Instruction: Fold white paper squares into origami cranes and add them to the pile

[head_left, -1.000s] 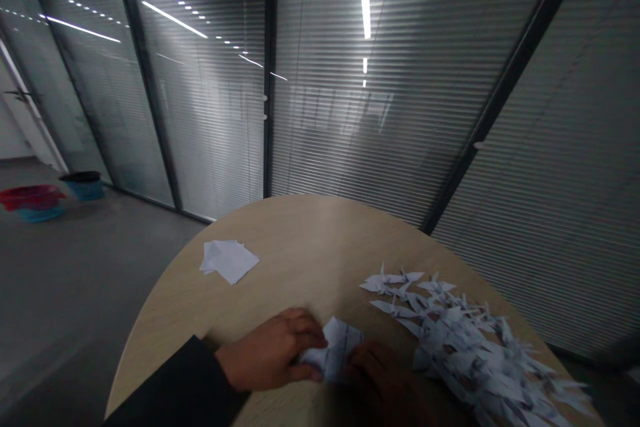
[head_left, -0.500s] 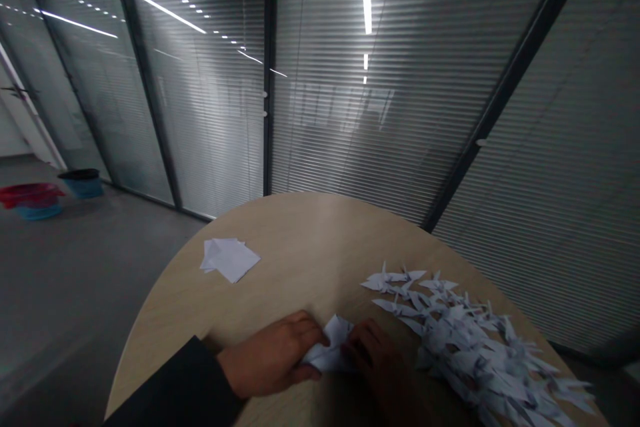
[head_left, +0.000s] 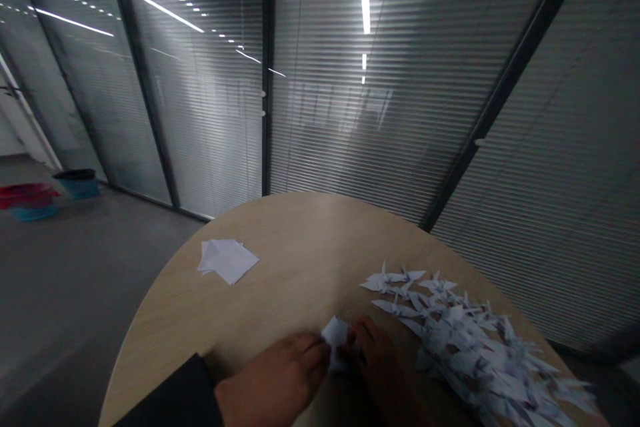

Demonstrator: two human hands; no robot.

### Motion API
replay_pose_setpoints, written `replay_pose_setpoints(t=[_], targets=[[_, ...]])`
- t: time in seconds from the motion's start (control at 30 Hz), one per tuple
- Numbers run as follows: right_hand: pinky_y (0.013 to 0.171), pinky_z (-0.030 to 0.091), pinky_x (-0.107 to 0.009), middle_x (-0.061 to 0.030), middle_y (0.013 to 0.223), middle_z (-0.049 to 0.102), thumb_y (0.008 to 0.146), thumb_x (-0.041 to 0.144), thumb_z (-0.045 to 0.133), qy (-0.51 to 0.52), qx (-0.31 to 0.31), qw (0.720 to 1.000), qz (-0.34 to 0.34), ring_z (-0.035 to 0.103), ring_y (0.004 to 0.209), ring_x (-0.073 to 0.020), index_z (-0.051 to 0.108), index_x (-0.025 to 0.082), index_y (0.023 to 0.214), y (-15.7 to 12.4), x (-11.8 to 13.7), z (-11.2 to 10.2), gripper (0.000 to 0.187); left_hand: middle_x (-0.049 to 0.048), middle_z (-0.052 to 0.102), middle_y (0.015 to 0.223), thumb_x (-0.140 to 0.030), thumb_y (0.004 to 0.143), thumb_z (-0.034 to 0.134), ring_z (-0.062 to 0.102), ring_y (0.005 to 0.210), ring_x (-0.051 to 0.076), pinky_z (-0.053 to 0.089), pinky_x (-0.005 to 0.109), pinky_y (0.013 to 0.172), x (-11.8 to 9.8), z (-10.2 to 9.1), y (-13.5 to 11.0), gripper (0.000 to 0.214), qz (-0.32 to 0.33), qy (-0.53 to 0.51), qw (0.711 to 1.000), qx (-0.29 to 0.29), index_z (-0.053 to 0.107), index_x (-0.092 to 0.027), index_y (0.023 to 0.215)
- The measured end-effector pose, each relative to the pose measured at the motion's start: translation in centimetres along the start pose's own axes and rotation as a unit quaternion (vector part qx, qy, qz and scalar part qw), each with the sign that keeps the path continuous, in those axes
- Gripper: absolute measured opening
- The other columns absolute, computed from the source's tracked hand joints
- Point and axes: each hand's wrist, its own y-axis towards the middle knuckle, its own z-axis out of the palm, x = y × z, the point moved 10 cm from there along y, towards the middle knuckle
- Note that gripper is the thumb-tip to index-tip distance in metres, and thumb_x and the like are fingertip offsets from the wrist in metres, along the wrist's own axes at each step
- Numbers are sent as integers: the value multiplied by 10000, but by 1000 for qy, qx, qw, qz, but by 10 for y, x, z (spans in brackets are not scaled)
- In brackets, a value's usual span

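Observation:
A partly folded piece of white paper [head_left: 335, 332] lies on the table near its front, between my two hands. My left hand [head_left: 280, 373] comes in from the lower left in a dark sleeve, its fingers closed on the paper's left side. On the right side of the paper, my right hand [head_left: 374, 353] has its fingers bent and pressed on the edge; this hand is in shadow. The lower part of the paper is dark and partly covered by the fingers. Close to my right hand spreads a heap of folded white paper cranes [head_left: 465, 340].
Several flat white paper sheets [head_left: 231, 260] lie at the left of the round wooden table [head_left: 310, 233]. Glass partitions with blinds [head_left: 345, 147] stand behind the table. On the floor at left are a bin with a red liner [head_left: 30, 201] and a blue bin [head_left: 77, 183].
My left hand has shifted down and slightly right, with its fingers now more curled. Less of the paper shows, and its left side looks drawn inward. My right hand has barely moved.

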Motion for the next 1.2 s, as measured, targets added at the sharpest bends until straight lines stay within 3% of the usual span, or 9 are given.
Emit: replay_pose_setpoints(t=[0.2,0.33,0.53,0.97,1.2], targets=[[726,578,-340,-106,962,695,896,156,486,-2,24,999,-23,673,856,-238,615,198,1016,1,2,-6,181,130,593,1291,-131,965,411,556,1173,219,444,308,1017,-4,14,0,352,-9,12,998,66,488,-68,1304],[797,572,-347,-92,1053,680,855,104,474,28,81,996,8,660,951,-231,633,219,1047,-7,-5,8,275,123,595,1295,-149,978,400,545,1188,219,444,314,1018,-4,16,-1,346,-5,23,998,54,498,-84,1303],[876,546,-333,-60,1143,642,855,110,433,127,96,985,62,639,1036,-202,593,265,1173,-19,-19,12,389,93,619,1268,-181,978,438,568,1140,191,434,274,1005,-6,14,-1,324,14,35,999,29,537,-93,1273],[941,495,-369,-79,1102,657,772,104,438,291,112,935,166,621,1037,-202,659,222,1040,-9,-25,5,368,93,598,1298,-185,982,413,547,1160,194,423,286,1012,-9,12,0,347,28,55,998,26,520,-78,1295],[959,476,-344,-80,1102,651,752,118,455,330,137,913,199,613,1046,-195,661,211,1044,-9,-26,8,369,82,609,1283,-179,983,407,568,1108,190,442,275,987,-8,12,1,353,27,62,997,25,516,-89,1306]])
